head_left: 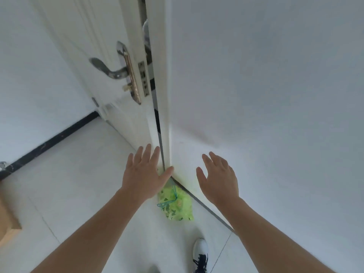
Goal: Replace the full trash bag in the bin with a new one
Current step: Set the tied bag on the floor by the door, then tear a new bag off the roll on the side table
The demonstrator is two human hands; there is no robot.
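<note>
Tile floor [82,184], white wall [266,85], ajar door [94,46].

The left hand [142,172] and its forearm covered the upper left part of the green trash bag [177,203], whose contents were too blurred to make out. Beyond that hand's fingertips, the room behind the door [110,56] showed only as a dark sliver. Below the right hand [218,180], a white shoe [201,255] ran off the bottom edge; far left of the left hand, a wooden piece [7,219] was cropped.
</note>
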